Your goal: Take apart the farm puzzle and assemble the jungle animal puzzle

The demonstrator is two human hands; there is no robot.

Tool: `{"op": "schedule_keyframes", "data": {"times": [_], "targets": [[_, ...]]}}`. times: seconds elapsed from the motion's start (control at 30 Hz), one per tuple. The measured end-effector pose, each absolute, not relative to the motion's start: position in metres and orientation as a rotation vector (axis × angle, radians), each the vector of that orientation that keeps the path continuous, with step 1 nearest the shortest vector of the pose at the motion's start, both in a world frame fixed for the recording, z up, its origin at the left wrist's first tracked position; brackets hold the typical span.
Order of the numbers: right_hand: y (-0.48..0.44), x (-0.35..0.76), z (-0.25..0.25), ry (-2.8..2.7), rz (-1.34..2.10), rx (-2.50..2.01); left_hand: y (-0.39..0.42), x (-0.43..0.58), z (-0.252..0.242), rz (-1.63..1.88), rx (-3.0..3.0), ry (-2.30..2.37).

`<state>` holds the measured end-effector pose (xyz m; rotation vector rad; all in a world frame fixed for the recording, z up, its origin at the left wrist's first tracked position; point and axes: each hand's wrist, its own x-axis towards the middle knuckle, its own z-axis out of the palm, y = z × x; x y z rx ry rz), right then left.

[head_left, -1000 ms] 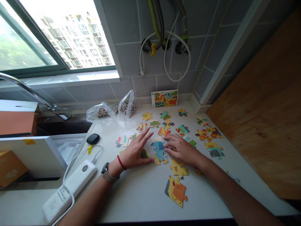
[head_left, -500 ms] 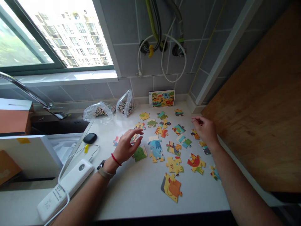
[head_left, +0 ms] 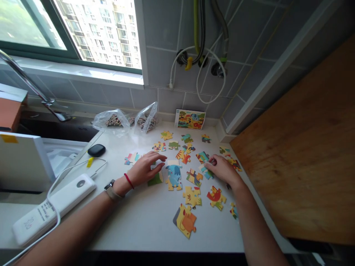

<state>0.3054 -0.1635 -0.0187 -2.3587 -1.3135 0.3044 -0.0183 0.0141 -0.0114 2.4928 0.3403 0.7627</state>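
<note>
My left hand (head_left: 145,169), fingers apart and slightly bent, hovers over the left side of the puzzle pieces and holds nothing. It partly covers a green puzzle piece (head_left: 155,180). To its right lies a joined blue elephant section (head_left: 174,175). My right hand (head_left: 223,169) has its thumb and fingertips pinched at a light blue and green puzzle piece (head_left: 207,173), which still lies at counter level. Just behind those fingertips is a colourful puzzle piece (head_left: 202,156). Nearer me are a red lion piece (head_left: 216,197) and a yellow and orange piece (head_left: 185,221).
A puzzle picture card (head_left: 190,119) leans against the tiled wall. Clear plastic bags (head_left: 113,122) with striped contents sit behind the pieces. At left are a white power bank (head_left: 55,208) with a cable and a black rounded object (head_left: 96,150). A wooden panel (head_left: 299,159) borders the right side.
My right hand has moved left and towards me, from the right edge of the pieces to the light blue and green piece. My left hand has stayed over the same area while the view shifted.
</note>
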Motion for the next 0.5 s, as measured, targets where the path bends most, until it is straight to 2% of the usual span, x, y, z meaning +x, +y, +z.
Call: {"op": "schedule_keyframes", "data": {"times": [0.27,0.5], "targets": [[-0.179,0.293,-0.011,-1.478,0.371,-2.339,0.016,-0.017,-0.020,0.682,2.523,0.320],[-0.167,0.301,-0.004,-1.297,0.496,-2.163,0.011,-0.015,-0.016,0.648,2.510,0.250]]}}
